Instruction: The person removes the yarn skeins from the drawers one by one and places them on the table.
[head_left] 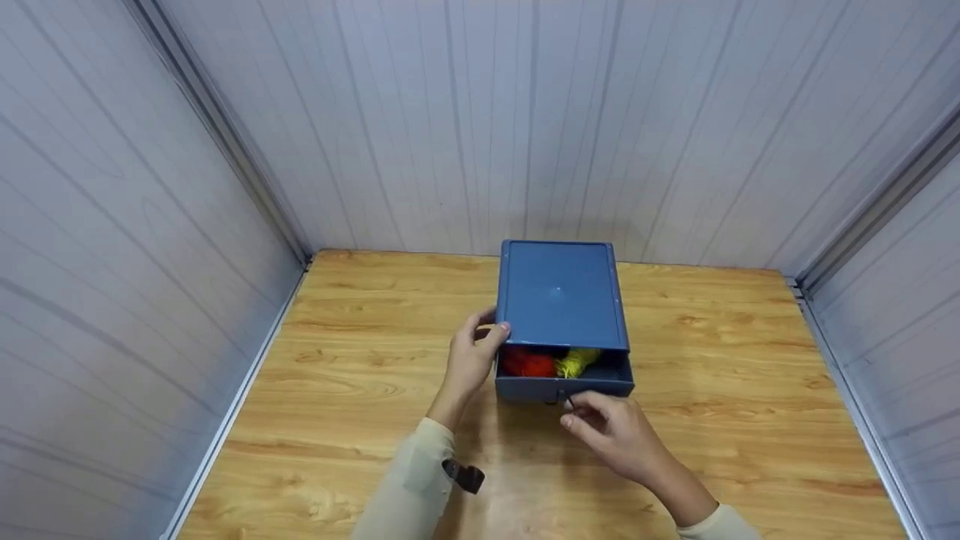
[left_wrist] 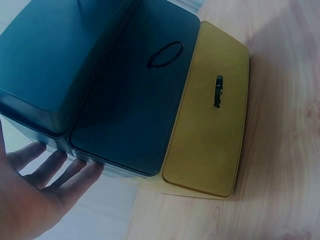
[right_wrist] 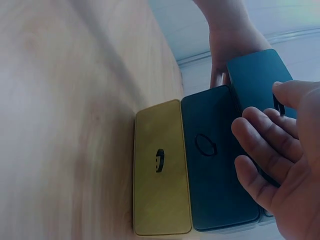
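Observation:
A blue drawer box [head_left: 562, 292] stands on the floor of the booth. Its top drawer [head_left: 517, 388] is pulled partly out, showing a red stringy bundle [head_left: 531, 364] beside a yellow stringy bundle [head_left: 576, 363]. Against the box's left side, near the front corner, my left hand [head_left: 471, 360] rests with fingers extended and thumb at the top edge. My right hand [head_left: 613, 435] is in front of the drawer, pinching its black loop pull [right_wrist: 278, 106] between thumb and finger. Below are a dark blue drawer [left_wrist: 132, 95] and a yellow drawer [left_wrist: 207, 140], both pushed in.
Wood-patterned board [head_left: 360, 375] spreads around the box. A pale panel wall [head_left: 480, 135] rises close behind it, with further panels at left and right. Black loop pulls hang on the middle drawer and the yellow one. A dark strap [head_left: 465, 476] sticks out at the left sleeve.

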